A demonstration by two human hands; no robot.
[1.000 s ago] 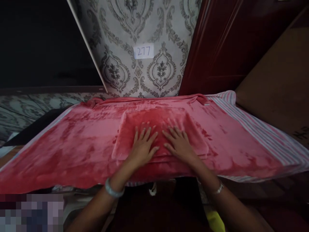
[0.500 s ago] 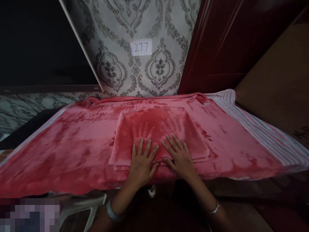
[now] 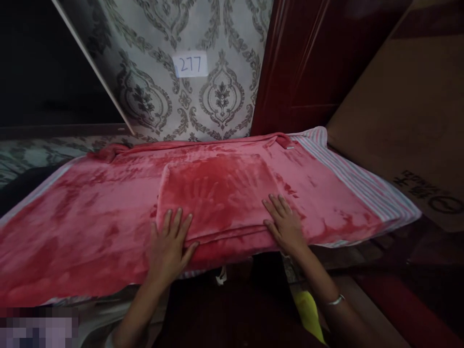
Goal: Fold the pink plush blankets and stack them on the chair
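A folded red plush cloth (image 3: 217, 193), flat and rectangular, lies on a larger pink-red plush blanket (image 3: 123, 193) spread over the surface. Faint handprints show in the pile of the folded cloth. My left hand (image 3: 169, 246) rests with fingers spread at its near left corner. At the near right corner, my right hand (image 3: 284, 222) lies with its fingers stretched out over the edge. Neither hand grips anything.
Patterned wallpaper with a paper label (image 3: 190, 64) reading 277 rises behind. A dark screen (image 3: 54, 67) stands at left. To the right are a dark red panel (image 3: 297, 63) and a large cardboard box (image 3: 406, 121). Striped fabric (image 3: 348, 169) shows along the blanket's right side.
My hands have moved apart from the middle of the folded cloth to its near left and right corners. The whole view has shifted, with more of the box showing.
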